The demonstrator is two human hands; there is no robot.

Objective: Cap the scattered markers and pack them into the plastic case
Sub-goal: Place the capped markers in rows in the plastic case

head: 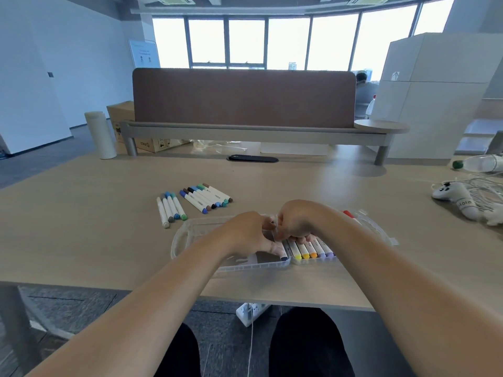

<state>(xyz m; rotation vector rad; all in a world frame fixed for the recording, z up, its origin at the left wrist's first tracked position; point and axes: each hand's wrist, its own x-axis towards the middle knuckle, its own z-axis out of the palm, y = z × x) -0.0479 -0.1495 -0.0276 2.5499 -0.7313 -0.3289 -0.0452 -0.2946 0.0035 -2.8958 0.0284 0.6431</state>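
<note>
Meeting over the clear plastic marker case (pixel 190 227) on the light wooden tabletop (pixel 81 227), the left hand (pixel 246 232) and right hand (pixel 298 221) pinch one marker together. Capped white markers (pixel 310 247) lie inside the case; two loose groups (pixel 187 202) lie behind it.

A clear, glossy plastic case (pixel 190 232) lies on a matt, pale wood-grain table (pixel 81 227).
</note>
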